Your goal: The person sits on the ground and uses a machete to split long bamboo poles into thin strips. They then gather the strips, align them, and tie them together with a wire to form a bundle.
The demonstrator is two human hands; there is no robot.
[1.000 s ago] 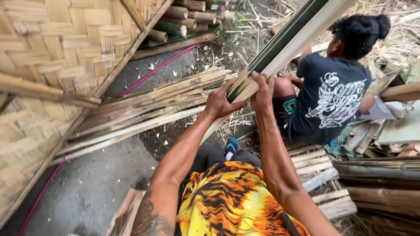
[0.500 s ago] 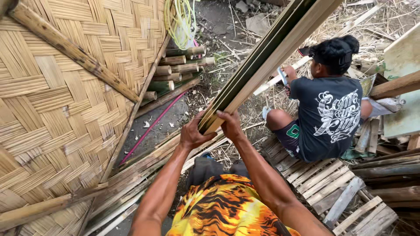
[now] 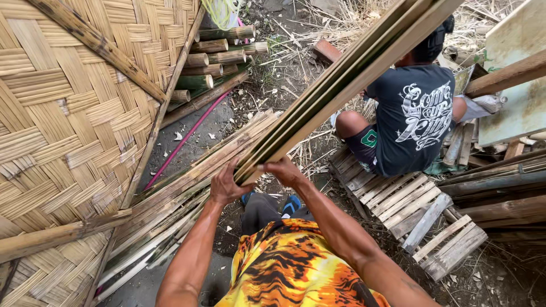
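A bundle of long bamboo slats point(image 3: 341, 85) slants up and away from its near end, which both hands grip. The left hand point(image 3: 227, 185) is closed under that end; the right hand point(image 3: 282, 169) is clasped on its right edge. Left of the bundle lie more slats point(image 3: 182, 193) beside a woven mat point(image 3: 68, 113). Right of it, close by, a person point(image 3: 412, 116) sits on a wooden pallet point(image 3: 421, 216), leaving little room there.

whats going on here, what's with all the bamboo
A person in an orange patterned shirt holds a bundle of long split bamboo slats by its near end, left hand and right hand both gripping it, the far end angled up and away. More slats lie on the ground beside a woven bamboo panel. Another person sits nearby on a wooden pallet.
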